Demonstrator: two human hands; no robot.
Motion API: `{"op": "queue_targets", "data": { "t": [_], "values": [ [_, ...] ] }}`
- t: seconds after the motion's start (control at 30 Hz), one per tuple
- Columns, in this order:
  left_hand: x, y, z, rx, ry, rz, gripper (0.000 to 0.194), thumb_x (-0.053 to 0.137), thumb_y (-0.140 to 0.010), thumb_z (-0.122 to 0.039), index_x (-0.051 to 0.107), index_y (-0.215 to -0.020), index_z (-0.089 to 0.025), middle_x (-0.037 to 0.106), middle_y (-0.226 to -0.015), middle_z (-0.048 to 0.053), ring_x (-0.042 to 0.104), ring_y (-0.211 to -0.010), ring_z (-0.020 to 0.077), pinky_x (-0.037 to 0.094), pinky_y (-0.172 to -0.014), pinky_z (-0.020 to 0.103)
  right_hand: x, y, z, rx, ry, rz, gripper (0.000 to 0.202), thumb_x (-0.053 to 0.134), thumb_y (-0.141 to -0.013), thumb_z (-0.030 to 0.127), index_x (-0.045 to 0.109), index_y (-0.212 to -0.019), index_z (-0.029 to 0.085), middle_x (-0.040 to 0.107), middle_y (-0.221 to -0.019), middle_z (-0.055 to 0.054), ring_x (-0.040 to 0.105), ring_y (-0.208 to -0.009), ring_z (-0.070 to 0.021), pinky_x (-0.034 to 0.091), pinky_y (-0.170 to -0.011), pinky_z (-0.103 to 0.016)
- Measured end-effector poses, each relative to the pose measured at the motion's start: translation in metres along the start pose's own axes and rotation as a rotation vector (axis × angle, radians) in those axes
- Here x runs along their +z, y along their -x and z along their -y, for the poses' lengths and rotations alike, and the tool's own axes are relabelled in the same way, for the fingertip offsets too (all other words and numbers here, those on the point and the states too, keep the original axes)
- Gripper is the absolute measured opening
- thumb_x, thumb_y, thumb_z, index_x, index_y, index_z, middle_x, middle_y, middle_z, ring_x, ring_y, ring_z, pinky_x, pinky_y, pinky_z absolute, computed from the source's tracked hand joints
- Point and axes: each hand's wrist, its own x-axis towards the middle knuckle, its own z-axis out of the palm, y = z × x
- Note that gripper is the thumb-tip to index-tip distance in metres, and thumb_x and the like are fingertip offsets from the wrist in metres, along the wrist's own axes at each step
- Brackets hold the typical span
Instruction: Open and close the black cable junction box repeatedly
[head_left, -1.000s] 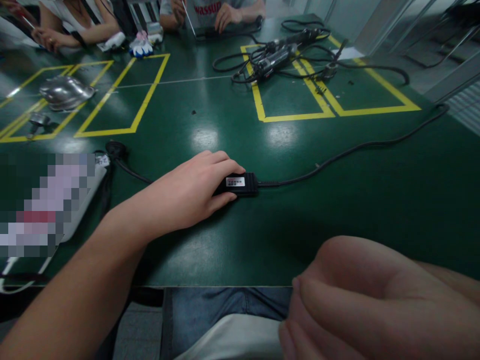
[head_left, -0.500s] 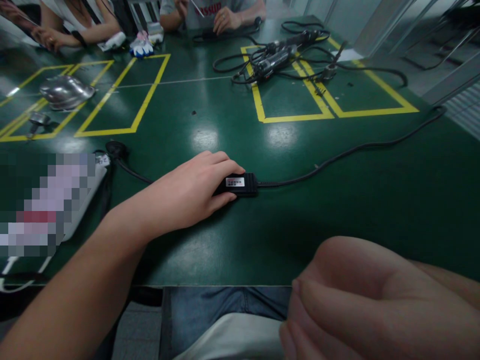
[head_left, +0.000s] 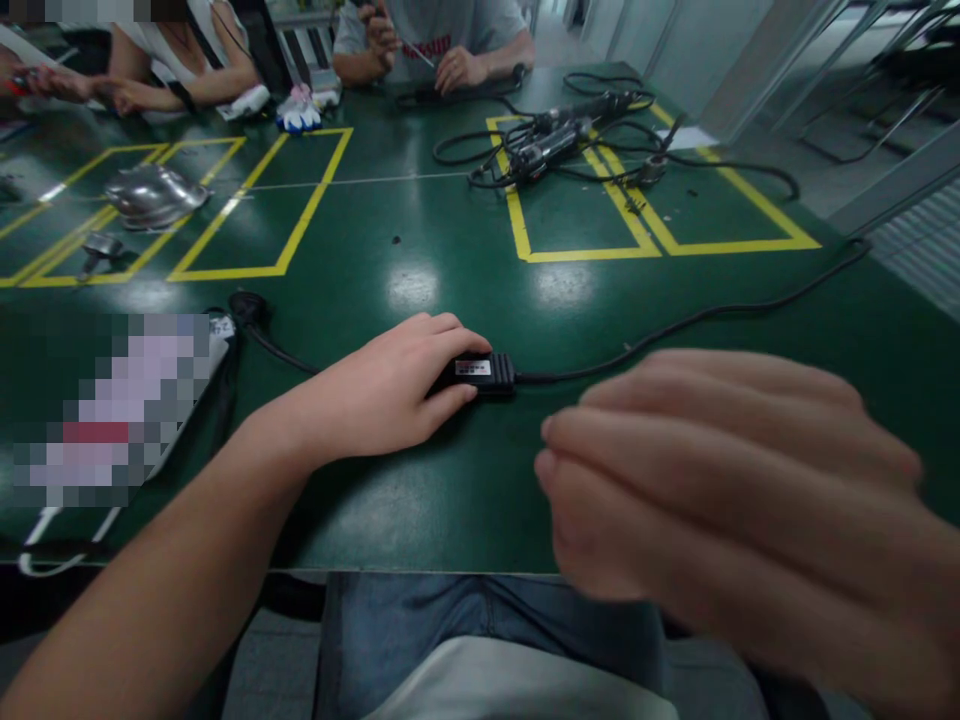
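Note:
A black power adapter [head_left: 501, 374] with a white label lies on the green table, a cord running from each end. My left hand [head_left: 397, 385] lies over its left part, thumb and fingers gripping its sides. To the left, the shorter cord leads to a black plug [head_left: 249, 308]. The long black cable [head_left: 697, 318] runs off to the right table edge. My right hand [head_left: 720, 490] is raised close to the camera, right of the adapter, with its fingers pressed together. Whatever may be between those fingertips is hidden.
A pixelated bag-like item [head_left: 127, 400] with white handles lies left. Beyond are a shiny metal part [head_left: 154, 195], a small metal fitting [head_left: 99, 250], white gloves [head_left: 300, 110], and dark cylindrical tools [head_left: 551, 145] with coiled cables on yellow-taped rectangles [head_left: 592, 255]. People sit across the table.
My right hand has risen from the lower right toward the cable, its fingers still pressed together. My left hand stays on the adapter. The view has tilted up slightly.

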Motion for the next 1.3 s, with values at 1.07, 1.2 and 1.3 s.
{"op": "queue_targets", "data": {
  "t": [1.07, 1.2, 1.3],
  "values": [
    [-0.015, -0.002, 0.020, -0.191, 0.072, 0.074, 0.015, 0.073, -0.095, -0.036, 0.066, -0.092, -0.022, 0.073, -0.082, -0.001, 0.065, -0.073, 0.0186, 0.045, -0.070, 0.032, 0.025, -0.053, -0.088, 0.239, -0.104, 0.556, 0.013, 0.072, -0.089, 0.022, 0.060, -0.089, 0.025, 0.065, -0.076, 0.003, 0.059, -0.070, -0.0178, 0.041, -0.071, -0.033],
    [-0.016, 0.001, 0.018, -0.187, 0.085, 0.143, 0.010, 0.064, -0.100, -0.033, 0.063, -0.095, -0.024, 0.073, -0.084, -0.001, 0.063, -0.071, 0.0175, 0.043, -0.070, 0.031, 0.023, -0.052, -0.083, 0.217, -0.055, 0.562, 0.014, 0.072, -0.089, 0.020, 0.059, -0.090, 0.026, 0.065, -0.076, 0.003, 0.059, -0.071, -0.0185, 0.039, -0.071, -0.033],
    [-0.014, 0.001, 0.019, -0.193, 0.106, 0.159, 0.013, 0.061, -0.103, -0.036, 0.061, -0.098, -0.025, 0.073, -0.084, -0.001, 0.062, -0.070, 0.0182, 0.043, -0.070, 0.032, 0.023, -0.051, -0.081, 0.213, -0.051, 0.574, 0.016, 0.070, -0.089, 0.017, 0.057, -0.092, 0.026, 0.060, -0.073, 0.005, 0.057, -0.068, -0.0182, 0.038, -0.070, -0.033]
  ]
}}
